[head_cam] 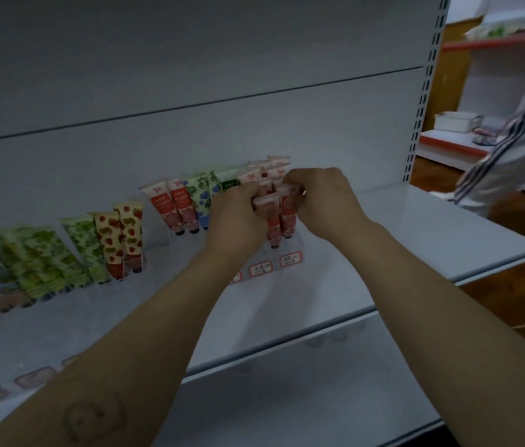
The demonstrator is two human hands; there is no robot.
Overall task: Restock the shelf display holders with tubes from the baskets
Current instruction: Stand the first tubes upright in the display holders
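Observation:
A clear display holder (287, 258) with red-framed price labels stands on the white shelf (416, 240). Pink-and-red tubes fill it. My left hand (238, 221) grips the flat top of one pink tube (272, 225) at the holder's front row. My right hand (322, 201) pinches the top of the neighbouring pink tube (288, 214). Both tubes stand upright, caps down, in the front slots. More pink tubes (274, 166) rise behind my fingers. No basket is in view.
Left of my hands stand red-labelled tubes (175, 208), blue-and-green flowered tubes (201, 195), strawberry tubes (121, 237) and green tubes (38, 259) in clear holders. Another person in a striped white sleeve (519, 137) stands at the right by a second shelf unit (454, 146).

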